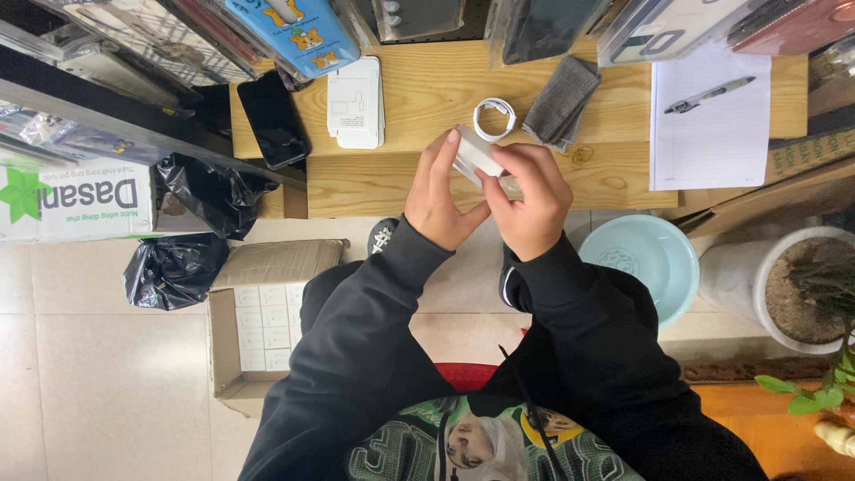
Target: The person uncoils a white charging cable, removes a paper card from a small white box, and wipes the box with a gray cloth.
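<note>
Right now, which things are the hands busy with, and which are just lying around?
In the hands:
- small white box, held by left hand and right hand

Just lying about:
- coiled white cable
- grey cloth
- flat white box
- black phone
- pen on lined paper
- wooden table under them all

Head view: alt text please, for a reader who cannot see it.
Seen from above, a person's left hand and right hand together hold a small white box over a wooden table. On the table lie a coiled white cable, grey cloth, black phone and lined paper with a pen.
</note>
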